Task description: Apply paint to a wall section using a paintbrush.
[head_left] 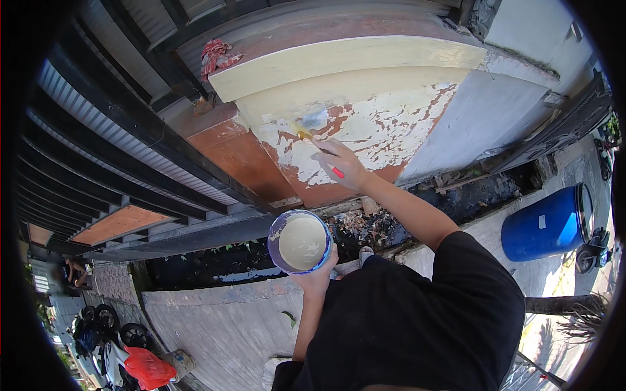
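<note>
My right hand (pixel 341 164) is closed round the handle of a paintbrush (pixel 336 171), whose red end sticks out below the fingers. Its bristles touch a low wall (pixel 365 133) with patchy cream paint over reddish brown. Beside the bristles is a grey patch (pixel 314 119). Above runs a ledge with a smooth cream face (pixel 352 62). Lower down, my left hand (pixel 317 277) grips a blue-purple paint bucket (pixel 274 244) from below and the side. Cream paint (pixel 302 241) shows inside it.
A dark ditch (pixel 215 264) with debris runs along the wall's foot. Black metal fence bars (pixel 137 124) stand at left. A red-and-white cloth (pixel 217 55) lies on the ledge. A blue barrel (pixel 544 223) lies at right. Motorcycles (pixel 107 339) and a red bag (pixel 149 368) are at lower left.
</note>
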Demonstrator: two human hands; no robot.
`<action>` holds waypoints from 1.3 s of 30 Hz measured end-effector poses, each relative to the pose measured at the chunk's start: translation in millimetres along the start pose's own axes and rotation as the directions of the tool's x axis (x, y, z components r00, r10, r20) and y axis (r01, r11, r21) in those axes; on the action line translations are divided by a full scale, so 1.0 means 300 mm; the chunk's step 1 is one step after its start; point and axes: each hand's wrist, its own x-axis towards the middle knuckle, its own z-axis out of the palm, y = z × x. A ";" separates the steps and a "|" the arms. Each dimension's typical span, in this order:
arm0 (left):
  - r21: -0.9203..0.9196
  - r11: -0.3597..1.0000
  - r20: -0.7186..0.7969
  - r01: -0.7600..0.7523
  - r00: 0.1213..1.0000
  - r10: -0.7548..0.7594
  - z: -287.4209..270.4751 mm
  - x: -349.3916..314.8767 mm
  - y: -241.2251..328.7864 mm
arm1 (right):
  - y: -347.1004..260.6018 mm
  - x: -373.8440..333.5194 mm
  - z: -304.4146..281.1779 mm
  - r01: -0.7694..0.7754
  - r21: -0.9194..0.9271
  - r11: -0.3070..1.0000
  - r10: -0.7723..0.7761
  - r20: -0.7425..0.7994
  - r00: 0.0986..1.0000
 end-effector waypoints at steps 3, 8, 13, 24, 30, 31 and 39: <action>0.011 0.997 0.020 -0.075 0.997 0.074 0.034 0.017 -0.020 | 0.178 -0.071 -0.195 -0.041 -0.129 0.991 0.055 0.106 0.993; -0.100 0.988 0.040 -0.120 0.991 0.125 0.102 0.025 -0.007 | 0.269 -0.161 -0.464 -0.167 -0.230 0.959 0.167 -0.018 0.986; -0.054 0.989 0.073 -0.136 0.987 0.140 0.113 0.006 -0.046 | 0.251 -0.295 -0.580 -0.379 -0.345 0.858 0.281 -0.302 0.911; -0.120 0.985 0.143 -0.120 0.980 0.137 0.148 0.013 -0.066 | 0.096 -0.221 -0.215 -0.383 -0.189 0.904 0.308 -0.333 0.891; -0.041 0.981 0.123 -0.189 0.974 0.192 0.122 0.035 -0.125 | -0.185 -0.139 -0.302 -0.581 0.766 0.276 0.950 -0.126 0.284; -0.002 0.984 0.140 -0.179 0.974 0.177 0.118 0.042 -0.123 | -0.204 -0.141 -0.337 -0.511 0.830 0.225 0.961 -0.103 0.255; 0.071 0.956 0.181 -0.286 0.946 0.270 0.131 0.065 -0.118 | -0.346 -0.008 -0.596 -0.370 0.915 0.161 0.948 -0.039 0.317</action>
